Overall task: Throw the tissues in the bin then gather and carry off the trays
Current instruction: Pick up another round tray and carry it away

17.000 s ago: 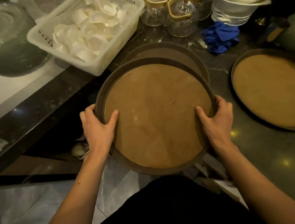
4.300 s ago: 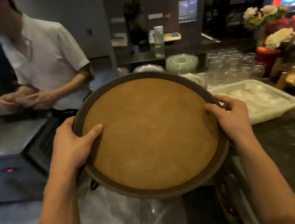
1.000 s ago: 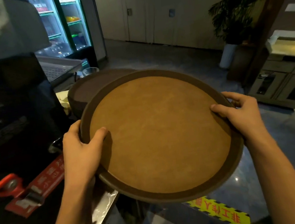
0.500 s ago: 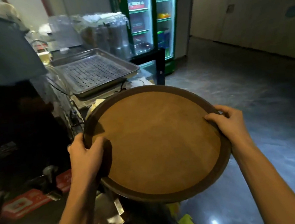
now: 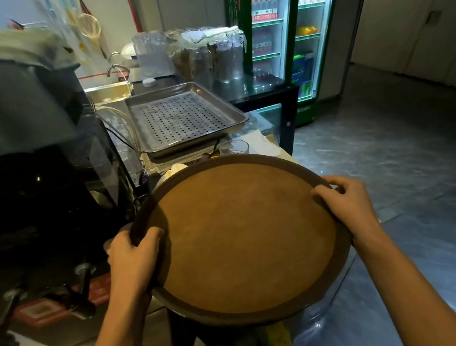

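Head view: left hand (image 5: 132,257) and right hand (image 5: 344,202) grip round tray (image 5: 245,236); no legible writing.

brown round tray (image 5: 245,236), green-framed fridge (image 5: 286,44)

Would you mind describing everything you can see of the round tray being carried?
The round tray is wide and shallow, with a dark brown raised rim and a tan, cork-like inner surface that is bare. It is held in the air, tilted slightly, beside the counter. The left hand grips its left rim, thumb on the surface; the right hand grips the right rim. Whether more trays sit beneath cannot be told.
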Demonstrator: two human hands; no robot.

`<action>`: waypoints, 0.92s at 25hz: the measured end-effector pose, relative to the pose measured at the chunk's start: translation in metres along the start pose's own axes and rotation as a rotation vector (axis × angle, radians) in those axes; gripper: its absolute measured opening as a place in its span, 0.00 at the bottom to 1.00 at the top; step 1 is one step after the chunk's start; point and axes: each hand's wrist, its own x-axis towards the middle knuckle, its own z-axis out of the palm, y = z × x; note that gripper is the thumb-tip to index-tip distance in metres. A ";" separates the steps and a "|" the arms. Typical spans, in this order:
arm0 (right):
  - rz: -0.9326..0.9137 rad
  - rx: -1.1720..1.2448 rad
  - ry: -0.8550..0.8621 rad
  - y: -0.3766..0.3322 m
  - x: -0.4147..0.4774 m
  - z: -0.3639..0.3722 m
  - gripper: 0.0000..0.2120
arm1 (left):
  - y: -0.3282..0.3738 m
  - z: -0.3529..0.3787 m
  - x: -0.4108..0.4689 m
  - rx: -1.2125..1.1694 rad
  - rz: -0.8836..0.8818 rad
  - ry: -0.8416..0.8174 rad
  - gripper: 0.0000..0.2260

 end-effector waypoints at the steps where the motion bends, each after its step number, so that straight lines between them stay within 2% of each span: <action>1: -0.009 -0.001 -0.009 -0.001 0.002 0.001 0.11 | 0.000 0.001 0.001 0.000 0.011 0.000 0.15; 6: -0.039 -0.053 -0.022 0.002 0.017 0.012 0.06 | 0.004 0.002 0.006 0.036 0.031 0.014 0.13; 7: -0.053 -0.081 -0.010 0.005 0.019 0.014 0.04 | 0.004 0.001 0.007 0.042 0.039 0.017 0.11; 10: -0.100 -0.123 0.012 0.006 0.024 0.015 0.05 | 0.006 -0.001 0.007 0.066 0.077 0.019 0.01; 15: -0.145 -0.146 -0.008 0.011 0.023 0.012 0.10 | 0.004 -0.004 0.008 0.105 0.136 0.018 0.04; 18: -0.095 -0.099 -0.019 0.012 0.019 0.013 0.13 | 0.002 -0.008 0.006 0.105 0.145 0.008 0.04; 20: -0.082 -0.077 -0.016 0.012 0.022 0.012 0.13 | 0.002 -0.006 0.005 0.088 0.139 0.021 0.03; 23: -0.086 -0.080 -0.008 0.009 0.021 0.013 0.12 | 0.001 -0.005 0.008 0.064 0.123 0.029 0.08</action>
